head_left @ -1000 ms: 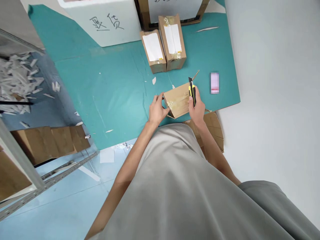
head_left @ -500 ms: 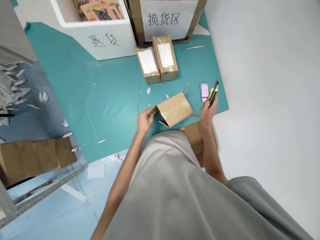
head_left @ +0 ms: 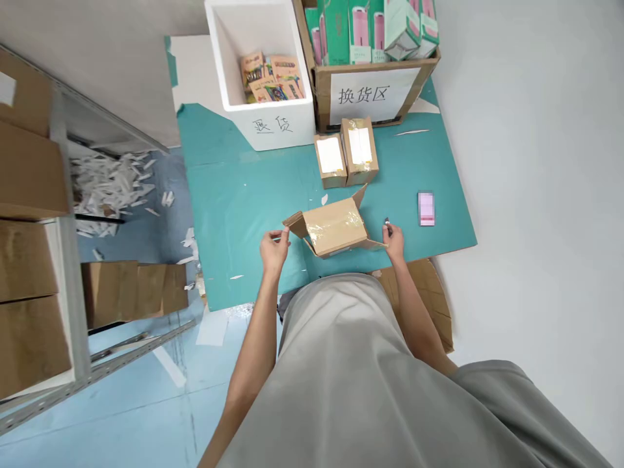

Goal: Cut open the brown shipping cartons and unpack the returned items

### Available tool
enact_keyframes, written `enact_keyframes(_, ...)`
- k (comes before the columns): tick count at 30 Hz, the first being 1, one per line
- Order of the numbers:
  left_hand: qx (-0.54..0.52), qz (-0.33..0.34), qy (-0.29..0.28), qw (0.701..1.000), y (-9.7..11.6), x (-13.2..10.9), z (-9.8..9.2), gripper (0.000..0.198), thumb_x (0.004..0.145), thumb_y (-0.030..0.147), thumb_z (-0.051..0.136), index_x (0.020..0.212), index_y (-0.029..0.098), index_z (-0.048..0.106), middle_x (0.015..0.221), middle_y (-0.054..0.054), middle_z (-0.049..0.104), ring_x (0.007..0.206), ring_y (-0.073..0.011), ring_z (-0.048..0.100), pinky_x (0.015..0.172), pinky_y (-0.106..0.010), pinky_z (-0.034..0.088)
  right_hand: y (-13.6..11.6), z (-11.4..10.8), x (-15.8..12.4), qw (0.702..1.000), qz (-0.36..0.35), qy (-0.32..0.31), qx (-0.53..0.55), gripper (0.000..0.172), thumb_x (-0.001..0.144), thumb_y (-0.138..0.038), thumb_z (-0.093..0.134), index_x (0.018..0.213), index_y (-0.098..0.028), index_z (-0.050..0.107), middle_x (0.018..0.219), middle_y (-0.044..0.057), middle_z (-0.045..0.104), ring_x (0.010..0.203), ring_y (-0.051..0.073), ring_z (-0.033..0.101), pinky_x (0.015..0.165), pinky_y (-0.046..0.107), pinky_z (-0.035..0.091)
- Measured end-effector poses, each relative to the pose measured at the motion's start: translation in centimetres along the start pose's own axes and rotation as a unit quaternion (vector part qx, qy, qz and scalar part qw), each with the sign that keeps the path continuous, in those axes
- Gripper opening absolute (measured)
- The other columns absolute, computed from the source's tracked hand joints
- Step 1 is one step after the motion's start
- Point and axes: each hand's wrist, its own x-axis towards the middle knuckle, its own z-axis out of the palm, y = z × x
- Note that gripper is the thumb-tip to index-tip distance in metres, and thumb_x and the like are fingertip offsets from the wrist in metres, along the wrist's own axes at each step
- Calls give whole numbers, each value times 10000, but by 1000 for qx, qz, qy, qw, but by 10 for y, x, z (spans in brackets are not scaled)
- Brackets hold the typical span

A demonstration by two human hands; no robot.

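A small brown cardboard box (head_left: 336, 226) with clear tape on top lies on the teal mat (head_left: 234, 195), its end flaps open. My left hand (head_left: 273, 248) pinches the left flap of the box, fingers closed on it. My right hand (head_left: 394, 239) sits at the box's right flap, closed round a utility knife (head_left: 387, 223) of which only the dark tip shows.
Two sealed small boxes (head_left: 347, 155) stand behind the open one. A white foam bin (head_left: 263, 123) and a labelled carton (head_left: 373, 97) of products stand at the back. A phone (head_left: 426, 208) lies on the mat at right. Metal shelving (head_left: 63, 260) with cartons is left; flattened cardboard (head_left: 429, 292) lies under the mat's edge.
My right hand came back from beside the phone to the box's right flap, knife still in it. My left hand drew the left flap outward. The view tilted up, showing the bins.
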Motion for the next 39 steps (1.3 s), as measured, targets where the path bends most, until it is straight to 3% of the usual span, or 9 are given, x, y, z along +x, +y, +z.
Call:
enact_keyframes(4,-91,-20,-137,986,16,-25,18,790,990,902,499,1032,191,841,1180,-144,870,1366,-374,731,1244,-470,526,-37,4,-8,932,17,-275,236,701,931,-895,632,1085,-236,813,1130,136,863,1199,342,778,1135,491,597)
enact_keyframes(6,-149,-9,-211,966,26,-33,26,840,908,962,589,1111,192,855,1279,-154,857,1430,-396,697,1296,-491,480,-51,4,-16,904,17,-331,270,721,768,-907,818,1034,-237,800,1123,111,875,1184,329,789,1130,474,607)
enact_keyframes(11,-178,-50,-243,952,34,-42,27,964,672,973,835,1177,152,827,1268,-196,849,1325,-452,731,1235,-558,524,-68,-11,-36,961,-16,-154,228,705,557,-646,1049,1040,-247,728,1196,88,869,1165,340,793,1076,497,651)
enact_keyframes(18,-164,-18,-97,981,26,-45,14,821,554,758,993,1061,217,642,1150,-130,808,1140,-346,780,998,-463,643,-77,-22,-64,990,-53,-5,133,534,717,-614,938,1016,-257,676,1170,117,851,1090,355,799,1024,537,669)
enact_keyframes(22,-121,27,3,992,33,-42,4,774,610,652,1005,1124,220,619,1214,-132,788,1182,-347,773,1007,-477,660,-82,-20,-70,989,-51,-20,139,549,797,-639,889,1109,-234,689,1241,148,849,1159,355,792,1053,510,661)
enact_keyframes(27,-154,-20,-180,971,38,-47,-5,891,552,686,1045,1214,169,749,1335,-173,820,1285,-419,767,1076,-540,679,-73,-36,-61,970,-37,-133,201,643,786,-630,934,1258,-232,754,1397,139,826,1312,354,768,1171,505,625)
enact_keyframes(31,-171,-85,-205,960,35,-56,1,898,496,712,1063,1135,139,800,1257,-190,849,1243,-447,790,1079,-613,692,-62,-52,-62,936,-4,-282,210,785,628,-601,1064,1284,-244,822,1439,107,820,1436,391,711,1273,584,556)
enact_keyframes(35,-187,-71,-201,959,41,-72,-2,980,548,860,979,1163,117,804,1271,-185,845,1232,-439,795,1093,-623,685,-67,-61,-77,944,-32,-267,193,790,642,-569,1083,1312,-233,836,1402,121,832,1447,409,700,1281,601,555)
enact_keyframes(39,-201,-42,-234,950,56,-84,-30,921,668,864,940,1217,135,818,1300,-190,838,1261,-463,791,1128,-639,655,-84,-68,-91,955,-36,-210,208,789,722,-607,1039,1375,-233,803,1237,127,872,1352,411,754,1148,579,661)
